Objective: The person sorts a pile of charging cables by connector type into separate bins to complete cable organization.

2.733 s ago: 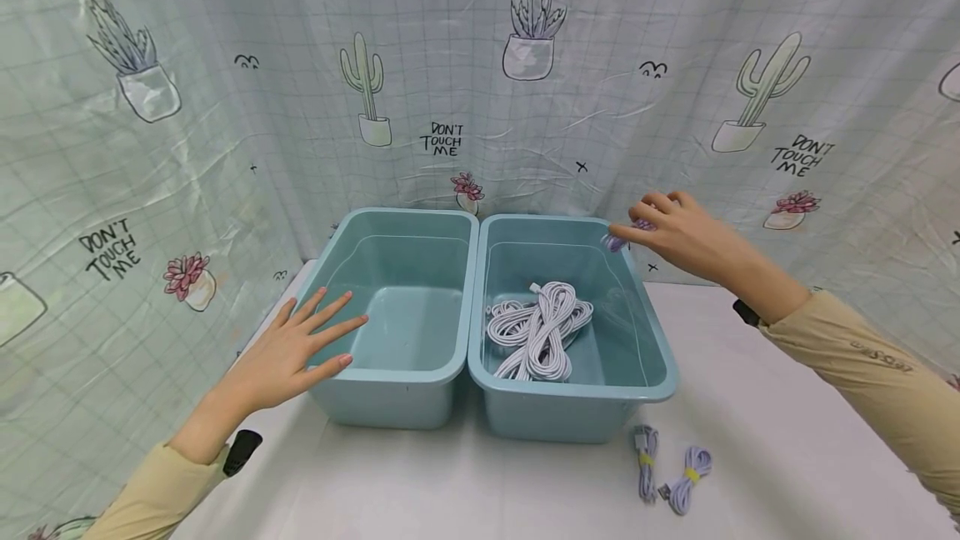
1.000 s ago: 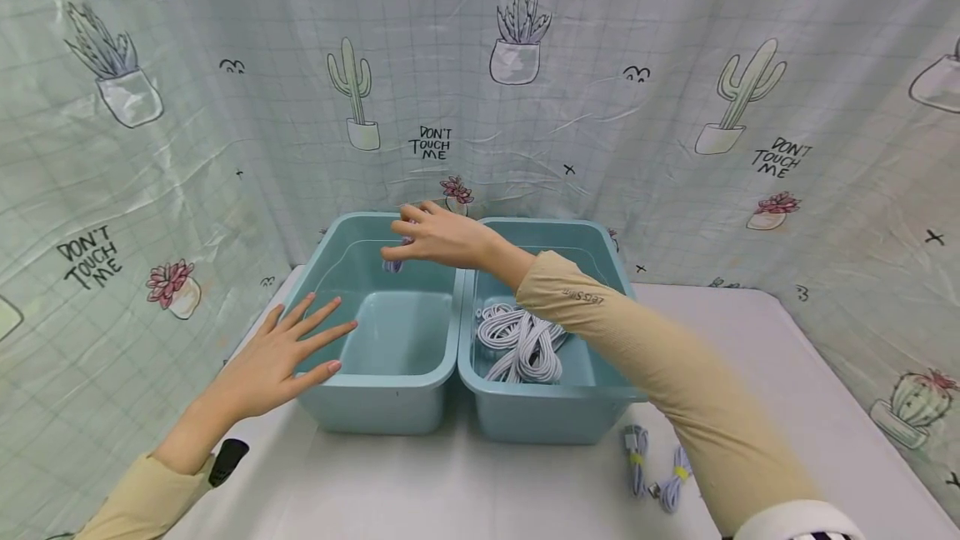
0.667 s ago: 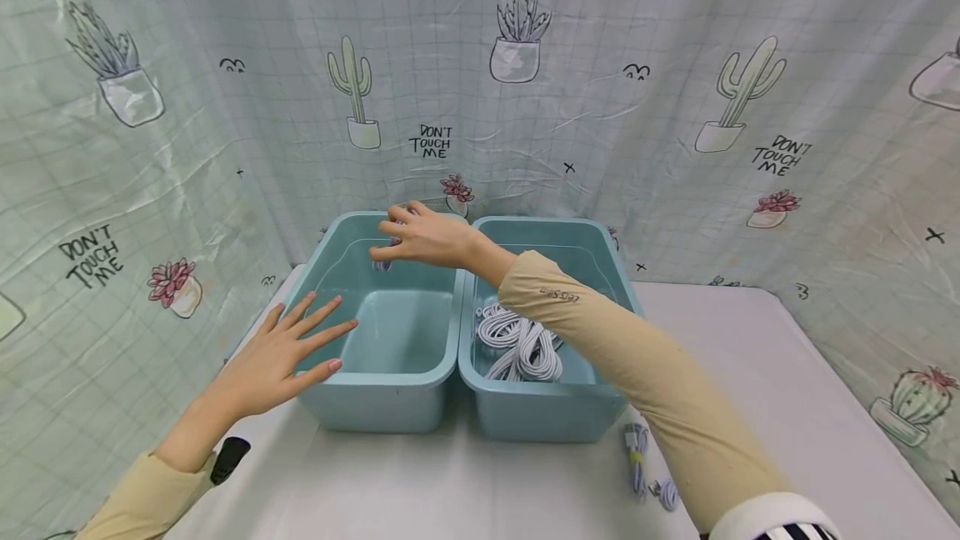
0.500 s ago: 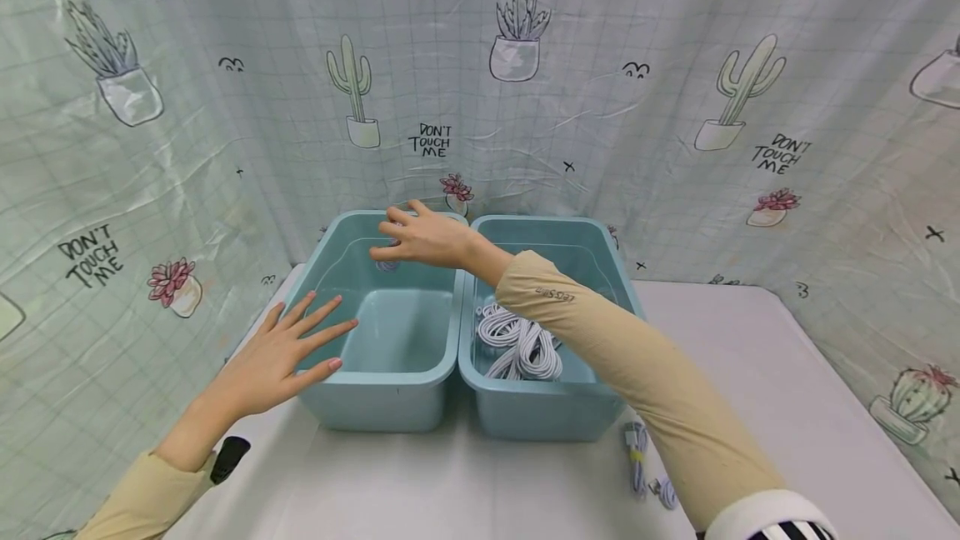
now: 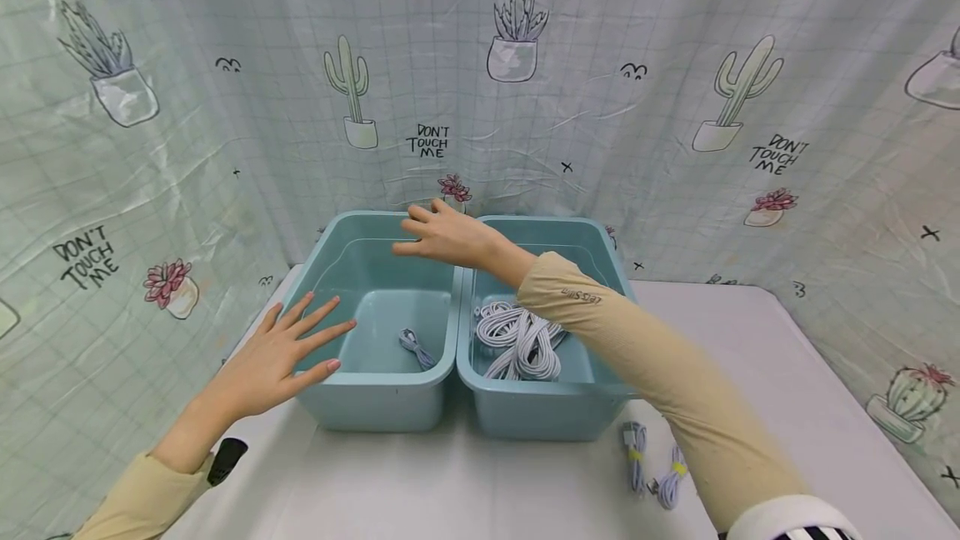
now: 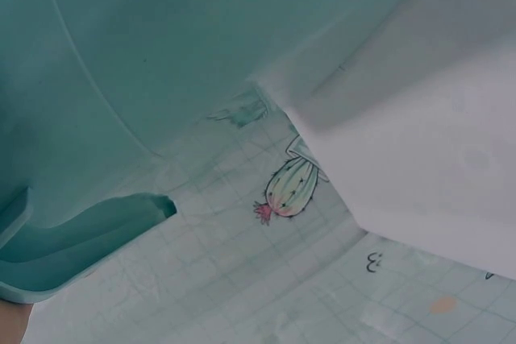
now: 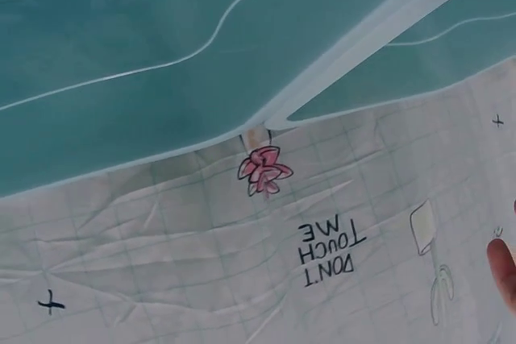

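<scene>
A single bundled grey cable (image 5: 417, 349) lies on the floor of the left blue-green bin (image 5: 367, 378). Above that bin's back right part hovers my right hand (image 5: 453, 237), fingers loosely spread and holding nothing. My left hand (image 5: 273, 359) has its fingers spread at the left bin's front left rim; whether it touches the rim I cannot tell. Several coiled white cables (image 5: 525, 340) fill part of the right bin (image 5: 547, 390), partly covered by my right forearm. In the right wrist view a fingertip (image 7: 501, 270) shows at the right edge.
Two tied cables with yellow bands, one nearer the bin (image 5: 635, 455) and one partly behind my sleeve (image 5: 670, 480), lie on the white table (image 5: 390, 482) in front of the right bin. A printed curtain (image 5: 480, 107) hangs close behind both bins.
My right hand carried the cable from over the right bin to over the left one and let it go. It has since shifted slightly right. The left hand keeps its spread pose.
</scene>
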The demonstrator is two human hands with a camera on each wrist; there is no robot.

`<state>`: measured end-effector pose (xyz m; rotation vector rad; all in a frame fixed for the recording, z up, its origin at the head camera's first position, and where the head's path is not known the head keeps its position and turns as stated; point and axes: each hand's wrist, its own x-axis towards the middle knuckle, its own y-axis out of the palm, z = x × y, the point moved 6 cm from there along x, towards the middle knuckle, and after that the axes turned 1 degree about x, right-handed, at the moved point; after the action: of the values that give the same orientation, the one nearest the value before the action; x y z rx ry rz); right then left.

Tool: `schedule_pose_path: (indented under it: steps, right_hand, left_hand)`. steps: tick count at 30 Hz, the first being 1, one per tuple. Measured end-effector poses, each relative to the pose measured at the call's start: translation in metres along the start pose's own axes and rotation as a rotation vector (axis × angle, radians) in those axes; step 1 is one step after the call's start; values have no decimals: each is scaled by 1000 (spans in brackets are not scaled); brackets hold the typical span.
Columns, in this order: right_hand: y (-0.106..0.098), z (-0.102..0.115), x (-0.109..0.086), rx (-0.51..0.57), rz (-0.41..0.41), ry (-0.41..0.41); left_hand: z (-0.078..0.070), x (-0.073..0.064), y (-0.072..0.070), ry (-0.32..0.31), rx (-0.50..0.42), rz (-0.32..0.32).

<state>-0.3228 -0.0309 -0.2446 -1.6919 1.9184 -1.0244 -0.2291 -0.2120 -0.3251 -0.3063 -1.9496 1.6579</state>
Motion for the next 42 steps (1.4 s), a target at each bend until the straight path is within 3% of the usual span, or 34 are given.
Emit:
schedule_pose_path:
  steps: [5, 13, 20, 31, 42]
  right_hand:
    - [-3, -11, -25, 59, 46, 62]
    - [-9, -29, -71, 72, -44, 123]
    - [-14, -37, -113, 117, -35, 184]
    - [-24, -37, -177, 159, -131, 240]
    - [-34, -25, -230, 196, -70, 349]
  left_hand:
    - [0, 0, 0, 8, 5, -10]
    - [2, 0, 1, 11, -1, -23]
    - [1, 0, 2, 15, 1, -21]
    - [0, -1, 1, 23, 9, -29]
    - [0, 0, 0, 27, 0, -42]
